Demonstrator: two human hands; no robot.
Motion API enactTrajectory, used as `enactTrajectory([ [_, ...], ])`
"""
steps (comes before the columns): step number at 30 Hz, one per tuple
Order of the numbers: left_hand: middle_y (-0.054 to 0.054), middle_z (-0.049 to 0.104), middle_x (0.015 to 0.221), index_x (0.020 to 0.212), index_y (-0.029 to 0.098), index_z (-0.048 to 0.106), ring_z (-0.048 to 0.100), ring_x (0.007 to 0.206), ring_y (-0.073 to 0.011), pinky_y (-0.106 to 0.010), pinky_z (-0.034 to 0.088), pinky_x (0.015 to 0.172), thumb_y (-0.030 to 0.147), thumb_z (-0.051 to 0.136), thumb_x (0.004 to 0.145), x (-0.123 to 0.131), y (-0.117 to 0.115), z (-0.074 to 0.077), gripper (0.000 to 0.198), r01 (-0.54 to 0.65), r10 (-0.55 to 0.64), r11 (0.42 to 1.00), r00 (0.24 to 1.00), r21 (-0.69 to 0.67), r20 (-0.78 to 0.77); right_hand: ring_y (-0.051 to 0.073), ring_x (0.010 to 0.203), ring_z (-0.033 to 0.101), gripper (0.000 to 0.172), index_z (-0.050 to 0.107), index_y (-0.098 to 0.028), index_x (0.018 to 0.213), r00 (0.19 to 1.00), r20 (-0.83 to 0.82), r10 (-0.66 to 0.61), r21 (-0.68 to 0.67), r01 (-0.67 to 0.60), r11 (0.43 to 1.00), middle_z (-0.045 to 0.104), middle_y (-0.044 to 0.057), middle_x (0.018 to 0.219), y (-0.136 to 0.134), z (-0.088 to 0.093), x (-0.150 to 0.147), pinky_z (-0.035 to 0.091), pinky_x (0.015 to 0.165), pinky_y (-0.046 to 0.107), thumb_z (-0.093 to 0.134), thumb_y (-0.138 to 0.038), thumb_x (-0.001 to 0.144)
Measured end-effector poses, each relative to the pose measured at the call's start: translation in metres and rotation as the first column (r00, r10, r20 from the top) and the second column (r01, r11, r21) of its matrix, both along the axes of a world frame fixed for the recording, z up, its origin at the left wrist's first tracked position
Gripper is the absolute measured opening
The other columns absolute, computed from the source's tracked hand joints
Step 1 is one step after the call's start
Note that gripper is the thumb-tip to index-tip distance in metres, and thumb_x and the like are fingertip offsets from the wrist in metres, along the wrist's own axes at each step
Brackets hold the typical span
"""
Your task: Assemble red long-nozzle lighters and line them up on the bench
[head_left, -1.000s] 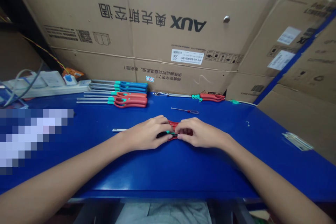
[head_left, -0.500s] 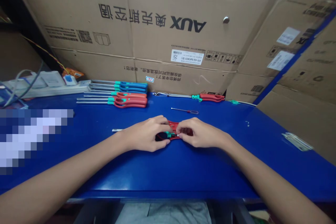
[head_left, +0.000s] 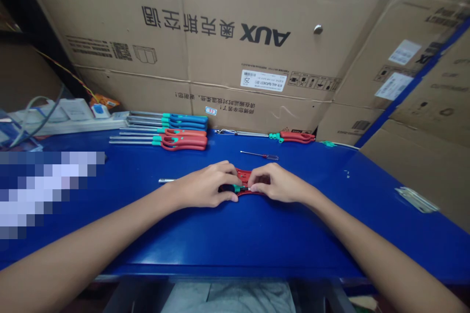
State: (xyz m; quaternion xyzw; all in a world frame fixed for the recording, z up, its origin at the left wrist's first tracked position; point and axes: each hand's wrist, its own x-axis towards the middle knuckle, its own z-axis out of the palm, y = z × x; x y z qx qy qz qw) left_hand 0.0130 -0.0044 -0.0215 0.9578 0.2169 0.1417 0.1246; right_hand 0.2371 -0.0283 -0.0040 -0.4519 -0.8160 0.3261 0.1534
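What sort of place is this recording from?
Probably a small assembly workshop: a blue workbench, rows of long-shafted red- and blue-handled tools, and stacked AUX cardboard cartons behind.

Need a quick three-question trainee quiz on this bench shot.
1. True or false: the left hand and the right hand both touch the red handle.
2. Fill in: the cardboard carton behind the bench reads ___ in Latin letters.
3. Handle colours in the screwdriver row: A) blue and red, B) yellow and black?

Key: 1 true; 2 AUX; 3 A.
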Motion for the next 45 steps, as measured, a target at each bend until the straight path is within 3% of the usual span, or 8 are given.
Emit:
enactTrajectory([
  [6, -0.009, 0.060, 0.108, 0.112, 0.019, 0.065, 0.055, 0.105, -0.0220, -0.032, 0.043, 0.092, 0.035, 0.062, 0.088, 0.000, 0.001, -0.003, 0.029, -0.002, 0.002, 1.000, 1.000, -0.013, -0.001, 0.011, 0.059, 0.052, 0.005, 0.065, -0.015, 0.076, 0.998, -0.031, -0.052, -0.042, 0.050, 0.998, 0.062, 0.000, 0.065, 0.003, -0.004, 0.000, 0.039, 0.059, 0.023, 0.061, -0.015, 0.079],
  [20, -0.006, 0.060, 0.100, 0.103, 0.018, 0.059, 0.053, 0.100, -0.0214, -0.032, 0.042, 0.088, 0.028, 0.049, 0.094, 0.002, -0.004, 0.004, 0.016, -0.022, 0.022, 1.000, 0.999, 0.000, -0.031, 0.011, 0.064, 0.049, 0.009, 0.060, -0.016, 0.082, 0.996, -0.009, 0.091, -0.032, -0.091, 0.995, 0.059, 0.000, 0.071, 0.001, 0.001, 0.005, 0.039, 0.061, 0.023, 0.054, -0.021, 0.086],
  [35, -0.007, 0.060, 0.099, 0.102, 0.018, 0.059, 0.053, 0.098, -0.0205, -0.031, 0.042, 0.087, 0.021, 0.048, 0.095, 0.002, -0.003, 0.002, 0.014, -0.008, 0.008, 0.999, 1.000, 0.036, -0.011, 0.012, 0.069, 0.052, 0.009, 0.059, -0.016, 0.086, 0.989, 0.060, 0.134, 0.056, -0.137, 0.989, 0.062, 0.002, 0.079, -0.002, 0.005, 0.004, 0.040, 0.067, 0.024, 0.051, -0.017, 0.090],
  [45, -0.006, 0.059, 0.097, 0.099, 0.018, 0.058, 0.052, 0.096, -0.0200, -0.030, 0.042, 0.084, 0.018, 0.047, 0.095, 0.002, -0.003, 0.002, 0.012, -0.020, 0.021, 0.999, 0.999, 0.030, -0.026, 0.012, 0.066, 0.050, 0.009, 0.058, -0.016, 0.087, 0.988, 0.063, 0.144, 0.043, -0.147, 0.988, 0.060, 0.001, 0.077, -0.003, 0.007, 0.004, 0.040, 0.064, 0.023, 0.050, -0.017, 0.090],
])
